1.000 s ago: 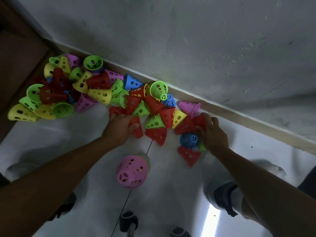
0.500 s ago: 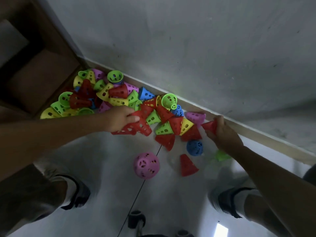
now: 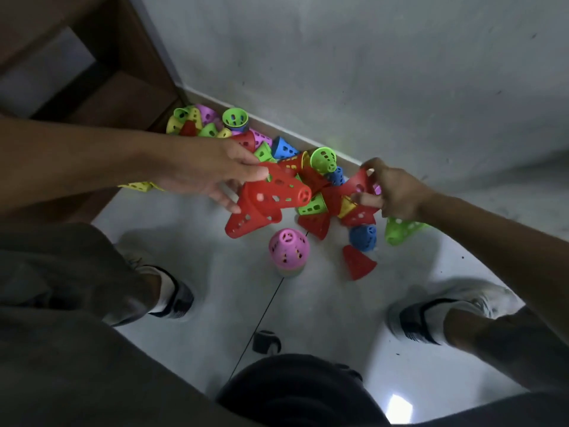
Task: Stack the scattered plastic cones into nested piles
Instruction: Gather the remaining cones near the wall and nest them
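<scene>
Many perforated plastic cones in red, green, yellow, blue and pink lie in a heap (image 3: 308, 177) along the foot of the wall. My left hand (image 3: 212, 174) holds red cones (image 3: 271, 195) lifted above the floor, their narrow ends pointing right. My right hand (image 3: 391, 189) grips one red cone (image 3: 357, 183) by its rim, close to the left hand's cones. An upright nested pile topped by a pink cone (image 3: 288, 246) stands on the floor below both hands. Loose blue (image 3: 363, 237), red (image 3: 357, 261) and green (image 3: 398, 231) cones lie to its right.
A grey wall (image 3: 369, 72) rises behind the heap. A dark wooden shelf unit (image 3: 92, 87) stands at the left. My two shoes (image 3: 172, 298) (image 3: 446, 312) rest on the white floor on either side of the pile. A small dark object (image 3: 266, 342) lies on the floor between them.
Both hands lifted red cones out of the heap and moved them toward each other. The view has tilted down, showing my legs and shoes.
</scene>
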Available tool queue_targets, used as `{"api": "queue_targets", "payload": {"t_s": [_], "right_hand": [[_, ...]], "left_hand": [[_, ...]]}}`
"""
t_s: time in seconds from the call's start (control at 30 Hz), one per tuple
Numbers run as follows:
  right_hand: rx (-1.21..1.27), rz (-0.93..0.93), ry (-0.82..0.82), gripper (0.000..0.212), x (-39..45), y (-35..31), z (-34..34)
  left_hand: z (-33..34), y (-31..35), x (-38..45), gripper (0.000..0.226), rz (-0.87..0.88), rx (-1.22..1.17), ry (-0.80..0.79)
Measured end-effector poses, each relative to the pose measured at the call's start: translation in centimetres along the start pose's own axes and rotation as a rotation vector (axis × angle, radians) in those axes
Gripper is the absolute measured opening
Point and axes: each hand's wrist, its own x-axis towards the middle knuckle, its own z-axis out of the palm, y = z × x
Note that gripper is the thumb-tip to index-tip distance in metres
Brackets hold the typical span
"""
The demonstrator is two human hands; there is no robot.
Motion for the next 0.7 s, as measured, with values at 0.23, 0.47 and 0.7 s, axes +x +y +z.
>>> {"api": "queue_targets", "payload": {"t_s": [0.23,0.47,0.7], "right_hand": [[0.006,-0.089,-0.221,0.057,-2.5,-5.6,-1.2],[0.082,-0.116,-0.347,0.048,-3.1,-7.1,-1.3],[0.009,-0.241,-0.427,0.040,-4.5,-11.0,-1.6]], "left_hand": [[2.2,-1.6,0.0,0.041,-0.108,-0.037,-0.104],[2.5,-2.2,-0.5,0.047,-0.187,-0.048,-0.124],[0.9,-2.5,-1.2,0.044,-0.213,-0.004,-0.150]]}}
